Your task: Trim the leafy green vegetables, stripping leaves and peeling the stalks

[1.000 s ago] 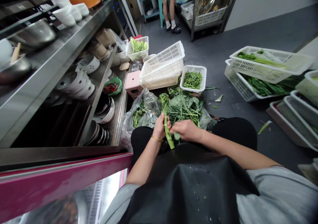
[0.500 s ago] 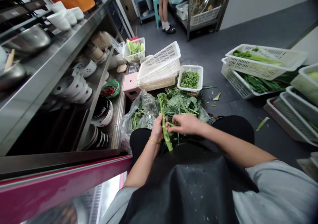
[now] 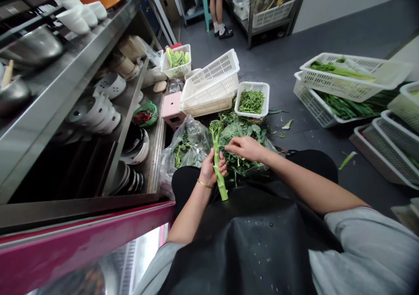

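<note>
My left hand (image 3: 208,169) is wrapped round a thick green broccoli stalk (image 3: 220,179), its small head (image 3: 216,129) pointing away and its cut end toward my apron. Just right of the stalk is my right hand (image 3: 244,148), with thumb and fingers pinched together; whatever they hold is too small to make out. Beneath and beyond both hands lies a heap of loose green leaves (image 3: 242,129). A clear plastic bag (image 3: 170,162) with more greens stands left of the heap.
Ahead are a white basket of cut green stems (image 3: 238,111), tilted white baskets (image 3: 209,105) and a pink stool (image 3: 172,107). A steel shelf (image 3: 81,59) with bowls runs along the left. More vegetable baskets (image 3: 327,83) stand right. A person's legs (image 3: 216,7) show at the back.
My right hand has moved up and away from the stalk, and a gap now shows between them. The left hand keeps its hold on the broccoli stalk.
</note>
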`<state>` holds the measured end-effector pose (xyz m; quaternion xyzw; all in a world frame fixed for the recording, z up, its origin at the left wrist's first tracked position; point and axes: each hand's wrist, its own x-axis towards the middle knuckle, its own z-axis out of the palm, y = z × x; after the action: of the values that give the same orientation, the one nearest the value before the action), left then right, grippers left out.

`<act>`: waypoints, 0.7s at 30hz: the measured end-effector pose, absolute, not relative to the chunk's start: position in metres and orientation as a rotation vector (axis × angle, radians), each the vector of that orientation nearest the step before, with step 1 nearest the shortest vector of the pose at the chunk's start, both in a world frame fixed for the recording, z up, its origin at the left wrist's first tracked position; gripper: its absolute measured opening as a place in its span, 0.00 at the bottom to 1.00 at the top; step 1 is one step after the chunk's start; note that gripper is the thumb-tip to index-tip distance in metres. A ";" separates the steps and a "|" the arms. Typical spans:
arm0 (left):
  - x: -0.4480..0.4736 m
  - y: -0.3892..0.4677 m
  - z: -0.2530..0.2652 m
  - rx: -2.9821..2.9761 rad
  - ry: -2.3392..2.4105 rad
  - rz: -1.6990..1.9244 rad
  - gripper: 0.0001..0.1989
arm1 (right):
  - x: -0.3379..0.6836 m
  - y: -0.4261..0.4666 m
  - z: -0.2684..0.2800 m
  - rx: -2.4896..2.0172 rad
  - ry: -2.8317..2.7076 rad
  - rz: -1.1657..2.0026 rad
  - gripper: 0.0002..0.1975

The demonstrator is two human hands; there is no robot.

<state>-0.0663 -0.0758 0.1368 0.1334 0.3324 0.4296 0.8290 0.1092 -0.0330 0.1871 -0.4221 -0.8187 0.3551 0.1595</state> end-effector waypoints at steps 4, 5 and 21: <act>-0.060 -0.078 0.141 0.301 0.708 0.913 0.23 | 0.091 -0.002 0.171 -1.218 -2.181 0.974 0.18; -0.058 -0.078 0.141 0.299 0.738 0.926 0.23 | 0.086 -0.007 0.169 -1.157 -2.191 0.824 0.17; -0.047 -0.087 0.143 1.038 1.249 1.055 0.18 | 0.092 0.004 0.158 -1.150 -1.639 1.522 0.17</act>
<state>-0.0472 -0.0874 0.1427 0.4414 0.5314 0.4487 0.5669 0.0922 0.0041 0.1583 -0.4351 -0.6201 0.5756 0.3081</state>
